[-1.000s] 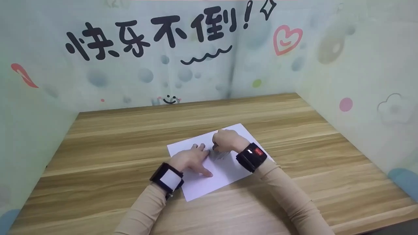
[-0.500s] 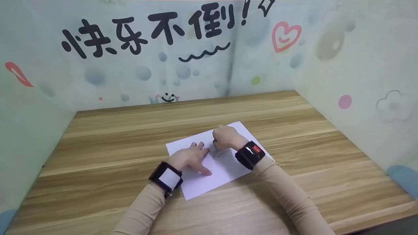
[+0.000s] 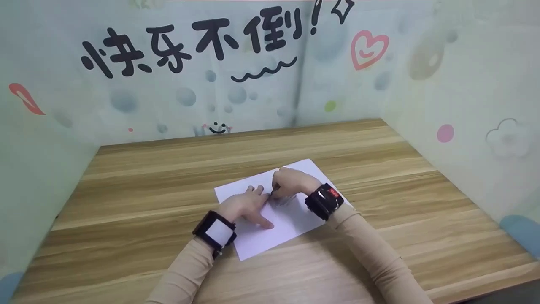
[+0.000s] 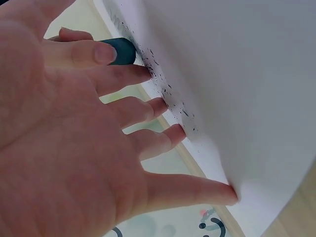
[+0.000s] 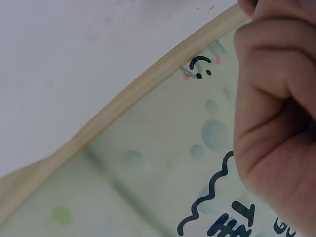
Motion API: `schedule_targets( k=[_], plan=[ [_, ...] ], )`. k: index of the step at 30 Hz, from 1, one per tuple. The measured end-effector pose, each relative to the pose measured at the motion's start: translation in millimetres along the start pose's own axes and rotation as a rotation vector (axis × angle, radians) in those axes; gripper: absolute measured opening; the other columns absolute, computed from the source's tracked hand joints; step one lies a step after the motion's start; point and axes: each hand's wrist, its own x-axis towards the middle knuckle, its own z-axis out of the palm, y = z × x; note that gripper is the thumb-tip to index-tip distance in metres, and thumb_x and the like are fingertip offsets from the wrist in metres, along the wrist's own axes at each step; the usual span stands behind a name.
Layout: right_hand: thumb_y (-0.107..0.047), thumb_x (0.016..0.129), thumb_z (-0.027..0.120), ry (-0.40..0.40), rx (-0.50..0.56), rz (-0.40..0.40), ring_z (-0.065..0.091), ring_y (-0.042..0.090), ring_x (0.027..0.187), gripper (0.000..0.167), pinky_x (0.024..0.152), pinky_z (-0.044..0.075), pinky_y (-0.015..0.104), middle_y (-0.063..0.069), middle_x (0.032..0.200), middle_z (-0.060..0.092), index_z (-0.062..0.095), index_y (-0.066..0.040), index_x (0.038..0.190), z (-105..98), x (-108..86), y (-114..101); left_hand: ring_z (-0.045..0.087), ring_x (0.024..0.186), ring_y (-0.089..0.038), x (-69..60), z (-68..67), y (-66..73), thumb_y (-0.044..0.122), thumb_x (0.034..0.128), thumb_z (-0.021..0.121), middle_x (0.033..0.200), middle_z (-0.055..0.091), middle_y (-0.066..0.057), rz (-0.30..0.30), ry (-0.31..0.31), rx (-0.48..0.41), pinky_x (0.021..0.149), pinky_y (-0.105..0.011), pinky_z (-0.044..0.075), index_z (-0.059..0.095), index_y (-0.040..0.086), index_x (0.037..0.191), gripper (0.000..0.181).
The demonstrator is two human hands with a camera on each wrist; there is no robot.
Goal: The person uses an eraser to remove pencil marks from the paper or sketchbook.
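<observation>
A white sheet of paper [image 3: 291, 228] lies at a slant on the table, with grey scribbled marks [image 3: 287, 202] near its middle. My left hand [image 3: 249, 207] rests on it with spread, straight fingers, thumb apart. Beside those fingertips, my right hand [image 3: 292, 182] grips a small dark teal eraser [image 4: 124, 51] against the sheet; most of the eraser is hidden by the fingers. Dark crumbs [image 4: 168, 89] are scattered on the paper around the left fingertips in the left wrist view. In the right wrist view the right hand [image 5: 279, 98] is curled, and the eraser is out of sight.
The wood-grain table [image 3: 168, 169] extends around the paper on all sides. A printed backdrop [image 3: 168, 101] stands along its back edge, with side panels [image 3: 476, 105] at left and right. Both wrists wear black camera bands [image 3: 325, 202].
The right hand has shifted back and forth over the scribbled marks with the eraser, now nearer the left fingertips than half a second ago. The left hand and paper stay in place.
</observation>
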Motion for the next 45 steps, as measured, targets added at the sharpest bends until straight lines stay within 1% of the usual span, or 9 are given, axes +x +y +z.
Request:
schedule_targets(
  k=[4,9,15,23,28,32,37,42,45],
  plan=[
    [-0.013,0.077,0.067,0.053,-0.064,0.069,0.048,0.017,0.061,0.013,0.056,0.049,0.037,0.003,0.065,0.056,0.066,-0.004,0.068,1.2,1.3,-1.5,0.013,0.146,-0.043,1.5,0.2,0.1,0.050,0.0817,0.068,0.158,0.015,-0.023,-0.002,0.006,0.012,0.118,-0.054,0.020,0.026,0.004,0.149,0.091],
    [-0.014,0.079,0.070,-0.012,-0.007,0.018,0.043,0.014,0.055,0.019,0.049,0.038,0.029,-0.002,0.056,0.048,0.065,-0.003,0.063,2.4,1.5,-0.8,0.012,0.145,-0.044,2.2,0.5,0.7,0.050,0.0819,0.067,0.158,0.014,-0.023,0.000,-0.005,0.005,0.118,-0.053,0.019,0.026,0.003,0.150,0.092],
    [-0.011,0.079,0.066,0.090,-0.055,0.057,0.057,0.022,0.064,0.013,0.059,0.053,0.041,0.009,0.071,0.064,0.066,-0.002,0.071,4.2,2.6,-1.0,0.013,0.145,-0.044,3.3,0.0,2.2,0.049,0.0821,0.067,0.158,0.015,-0.024,-0.008,0.006,0.020,0.118,-0.053,0.020,0.026,0.002,0.149,0.092],
    [-0.010,0.080,0.066,0.117,0.013,0.032,0.044,0.013,0.058,0.016,0.053,0.044,0.032,0.000,0.060,0.051,0.064,-0.002,0.066,7.3,5.1,0.5,0.011,0.146,-0.042,4.5,-1.5,4.1,0.051,0.0816,0.067,0.159,0.012,-0.020,-0.040,-0.009,0.018,0.119,-0.050,0.019,0.021,0.000,0.150,0.097],
    [-0.011,0.080,0.068,0.068,0.048,-0.006,0.041,0.013,0.054,0.022,0.048,0.035,0.027,-0.001,0.056,0.047,0.062,-0.002,0.061,6.5,4.9,1.8,0.010,0.147,-0.039,6.8,-3.2,6.2,0.052,0.0811,0.067,0.160,0.012,-0.019,-0.062,-0.023,0.000,0.120,-0.048,0.020,0.019,-0.002,0.150,0.100],
    [-0.012,0.081,0.066,0.107,-0.002,0.028,0.053,0.019,0.059,0.017,0.053,0.049,0.035,0.006,0.064,0.058,0.065,-0.002,0.068,5.8,4.2,2.4,0.011,0.147,-0.038,7.6,-3.6,6.7,0.052,0.0804,0.068,0.159,0.013,-0.018,-0.069,-0.010,0.001,0.120,-0.047,0.021,0.021,-0.001,0.150,0.100],
    [-0.010,0.080,0.067,0.034,-0.001,0.023,0.046,0.016,0.055,0.018,0.051,0.042,0.033,0.002,0.058,0.052,0.063,-0.003,0.064,3.4,3.9,2.1,0.011,0.147,-0.039,8.3,-3.2,7.0,0.051,0.0805,0.068,0.159,0.013,-0.019,-0.066,-0.005,-0.013,0.120,-0.047,0.020,0.022,-0.002,0.149,0.099],
    [-0.011,0.081,0.064,0.076,-0.039,0.026,0.051,0.018,0.058,0.017,0.054,0.050,0.037,0.007,0.066,0.061,0.064,-0.003,0.066,2.5,4.4,2.4,0.012,0.146,-0.041,9.1,-2.6,7.2,0.051,0.0806,0.068,0.159,0.013,-0.019,-0.070,0.007,-0.008,0.119,-0.049,0.021,0.022,-0.002,0.149,0.098],
    [-0.011,0.080,0.065,-0.024,-0.030,0.033,0.048,0.014,0.055,0.023,0.049,0.045,0.031,0.002,0.059,0.056,0.060,-0.006,0.059,-1.9,3.2,4.9,0.013,0.146,-0.040,9.8,-2.6,8.0,0.051,0.0806,0.068,0.159,0.015,-0.020,-0.052,0.005,0.011,0.119,-0.049,0.021,0.024,-0.002,0.148,0.097]
  ],
)
